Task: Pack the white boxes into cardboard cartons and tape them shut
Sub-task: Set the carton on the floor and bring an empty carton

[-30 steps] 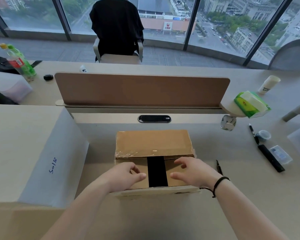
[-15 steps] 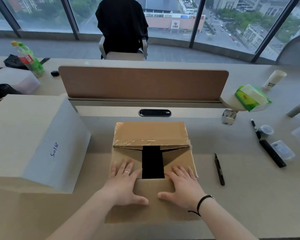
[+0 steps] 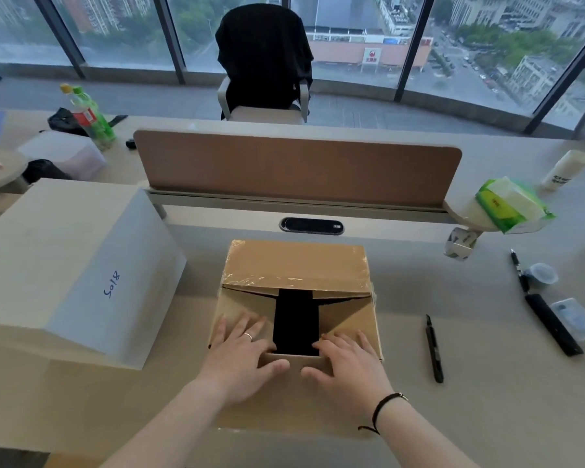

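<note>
A brown cardboard carton [image 3: 296, 265] stands on the desk in front of me. Its far flap, with clear tape along its edge, is folded down. The two side flaps lie inward and leave a dark gap [image 3: 296, 322] between them. My left hand [image 3: 242, 349] presses flat on the left side flap, thumb over the near flap's fold. My right hand [image 3: 347, 358] presses flat on the right side flap in the same way. A large white box [image 3: 65, 268] marked with blue handwriting sits to the left of the carton.
A black pen [image 3: 433, 349] lies right of the carton. Further right are a black marker [image 3: 551, 327], a small round tub [image 3: 541, 274] and a clear plastic case [image 3: 576, 319]. A brown divider panel [image 3: 298, 167] stands behind the carton; a green tissue pack [image 3: 512, 204] sits at its right end.
The near flap has dropped outward toward me. Both hands went from hovering with curled fingers to lying flat on the side flaps, pushing them down.
</note>
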`<control>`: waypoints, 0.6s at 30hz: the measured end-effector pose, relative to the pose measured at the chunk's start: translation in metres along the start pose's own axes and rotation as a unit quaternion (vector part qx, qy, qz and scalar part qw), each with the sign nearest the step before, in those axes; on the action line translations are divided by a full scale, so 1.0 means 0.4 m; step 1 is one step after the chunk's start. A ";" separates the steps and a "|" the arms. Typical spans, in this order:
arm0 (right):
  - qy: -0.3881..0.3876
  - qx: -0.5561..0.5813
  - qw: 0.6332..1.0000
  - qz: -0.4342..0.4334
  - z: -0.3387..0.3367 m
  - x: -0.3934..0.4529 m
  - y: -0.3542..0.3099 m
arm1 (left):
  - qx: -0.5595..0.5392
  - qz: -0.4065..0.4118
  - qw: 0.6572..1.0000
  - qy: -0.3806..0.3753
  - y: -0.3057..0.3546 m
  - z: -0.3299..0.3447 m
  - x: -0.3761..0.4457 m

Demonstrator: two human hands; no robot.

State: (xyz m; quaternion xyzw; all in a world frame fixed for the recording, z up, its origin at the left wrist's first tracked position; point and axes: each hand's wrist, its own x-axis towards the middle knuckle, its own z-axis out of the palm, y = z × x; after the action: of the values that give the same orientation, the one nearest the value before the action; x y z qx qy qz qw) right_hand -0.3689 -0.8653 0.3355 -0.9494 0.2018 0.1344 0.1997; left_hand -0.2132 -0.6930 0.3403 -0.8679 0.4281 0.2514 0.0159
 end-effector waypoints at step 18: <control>0.271 -0.021 0.962 0.016 -0.192 0.285 -0.060 | 0.025 0.054 0.995 0.086 -0.106 -0.128 0.200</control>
State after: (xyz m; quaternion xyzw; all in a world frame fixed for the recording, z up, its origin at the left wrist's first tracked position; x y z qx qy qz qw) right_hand -0.2442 -0.9161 0.3728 -0.9509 0.2605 -0.1207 0.1158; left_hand -0.1192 -0.7374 0.3411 -0.8613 0.4803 0.1656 -0.0123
